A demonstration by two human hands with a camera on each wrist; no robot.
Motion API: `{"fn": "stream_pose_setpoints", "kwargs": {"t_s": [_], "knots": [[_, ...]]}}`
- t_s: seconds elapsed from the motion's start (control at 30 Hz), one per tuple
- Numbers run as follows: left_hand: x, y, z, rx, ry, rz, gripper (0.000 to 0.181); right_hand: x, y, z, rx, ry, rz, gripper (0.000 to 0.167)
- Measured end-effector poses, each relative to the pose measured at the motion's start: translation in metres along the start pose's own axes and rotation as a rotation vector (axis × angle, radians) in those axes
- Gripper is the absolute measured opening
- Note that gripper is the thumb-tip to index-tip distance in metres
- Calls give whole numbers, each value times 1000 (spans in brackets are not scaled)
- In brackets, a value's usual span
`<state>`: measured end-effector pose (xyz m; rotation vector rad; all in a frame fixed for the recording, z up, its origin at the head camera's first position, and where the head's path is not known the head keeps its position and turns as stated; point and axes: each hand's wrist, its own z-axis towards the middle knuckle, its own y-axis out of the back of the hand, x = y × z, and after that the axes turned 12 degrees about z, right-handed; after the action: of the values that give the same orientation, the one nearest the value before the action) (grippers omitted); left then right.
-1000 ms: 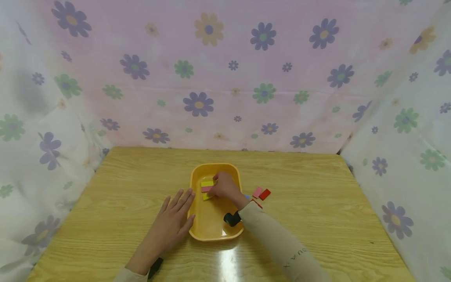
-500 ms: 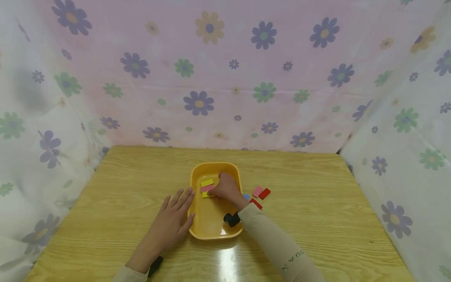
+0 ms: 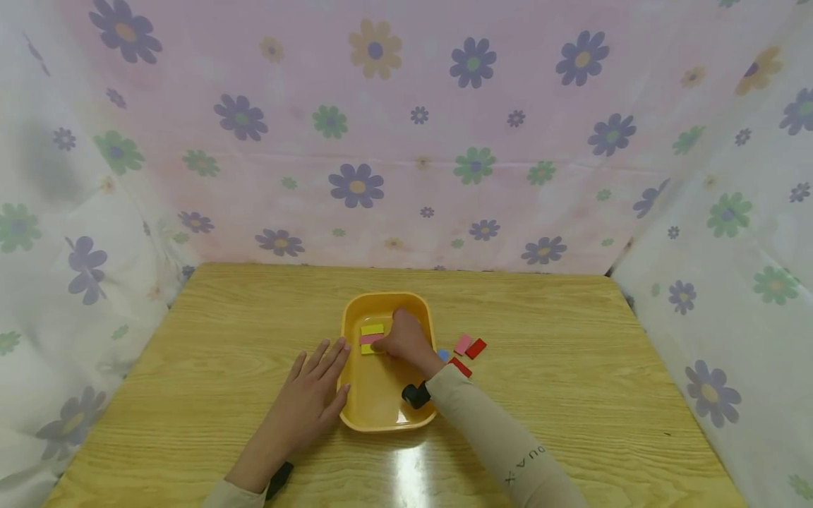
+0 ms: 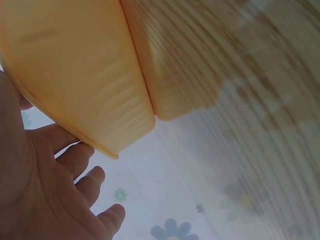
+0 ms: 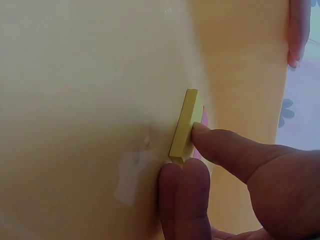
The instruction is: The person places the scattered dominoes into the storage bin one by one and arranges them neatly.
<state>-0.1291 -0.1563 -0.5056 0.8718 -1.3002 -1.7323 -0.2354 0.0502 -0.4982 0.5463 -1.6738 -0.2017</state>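
Note:
A yellow-orange plastic tray [image 3: 371,398] stands on the table. In its left part, a far yellow domino block [image 3: 372,329], a pink domino block [image 3: 370,339] and a near yellow domino block [image 3: 366,349] lie side by side in a row. My right hand [image 3: 409,340] reaches into the tray. The right wrist view has its thumb on the near yellow block [image 5: 183,127], with two fingertips at that block's end; a sliver of pink [image 5: 205,116] shows behind. Fingers extended, my left hand [image 3: 311,391] touches the tray's left rim from outside.
Right of the tray, partly beside the sleeve, lie a pink block [image 3: 463,344], a red block [image 3: 476,348], another red block [image 3: 460,367] and a blue block [image 3: 443,355]. Flowered cloth [image 3: 419,141] encloses the wooden table [image 3: 559,367] at the back and sides.
The near yellow block and the pink block have shifted and straightened against the far yellow one, closing up the row. My right hand moved only slightly; the left hand has stayed at the rim.

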Motion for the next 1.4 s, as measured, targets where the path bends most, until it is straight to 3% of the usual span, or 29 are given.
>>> {"fn": "stream_pose_setpoints", "kwargs": {"t_s": [0.27,0.53,0.73,0.87,1.07,1.2,1.4], "knots": [[0,1,1,27,4,-11,62,0,0,0,19,21,36,44],[0,1,0,17,0,-5,61,0,1,-1,30,34,47,37],[-1,1,0,12,1,-8,61,3,7,-4,54,-74,78,59],[-1,2,1,22,5,-16,62,10,19,-11,75,-108,199,64],[-1,2,1,37,3,-20,63,20,47,-30,115,-25,385,55],[-1,2,1,36,-2,-22,62,22,68,-46,76,60,358,48],[0,3,1,24,-10,-17,62,10,89,-61,-49,156,304,39]]}}
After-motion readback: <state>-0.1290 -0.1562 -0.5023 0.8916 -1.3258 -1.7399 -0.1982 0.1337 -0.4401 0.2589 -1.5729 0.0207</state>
